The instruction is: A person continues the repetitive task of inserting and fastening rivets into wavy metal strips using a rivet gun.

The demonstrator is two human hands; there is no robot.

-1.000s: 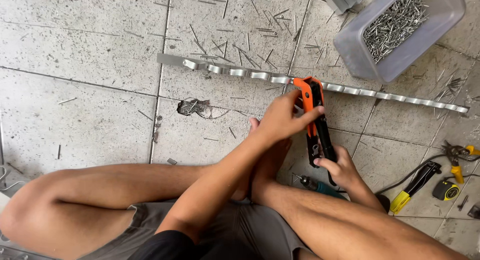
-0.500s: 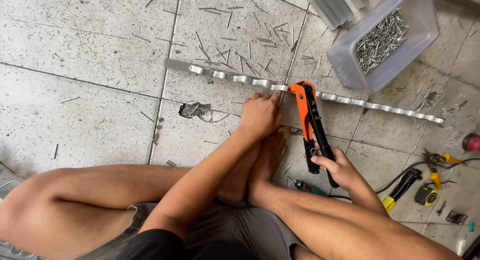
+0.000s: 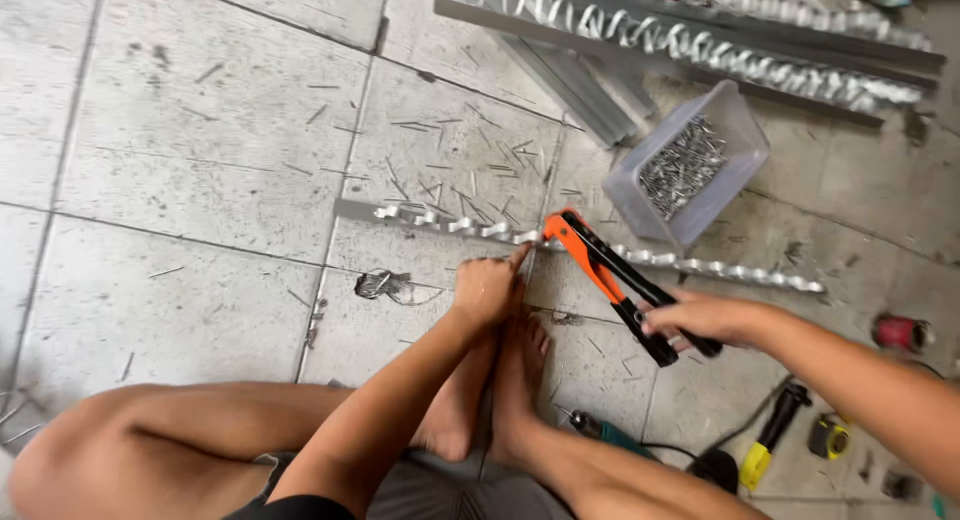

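Strip flat on the tiled floor, long axis running from upper left to lower right, straight across in front of the feet. Riveter set on the strip near its middle, orange nose down at the metal, black handles slanting back and to the right. Left hand curled loosely beside the nose, one finger stretched up to touch the strip just left of the tool, gripping nothing. Right hand closed round the handle ends, fingers wrapped over both bars. Handles apart in a narrow V, so not squeezed home, as far as can be judged. Left hand nearer the nose and the strip; right hand further off, at the far end of the tool.

Tub of rivets beyond the strip, up and right of the nose, closer to the right arm. More strips stacked along the top edge. Drill by the right foot, yellow-handled tool and tape measure further right, red roll near the right forearm. Spent pins scattered over the tiles.
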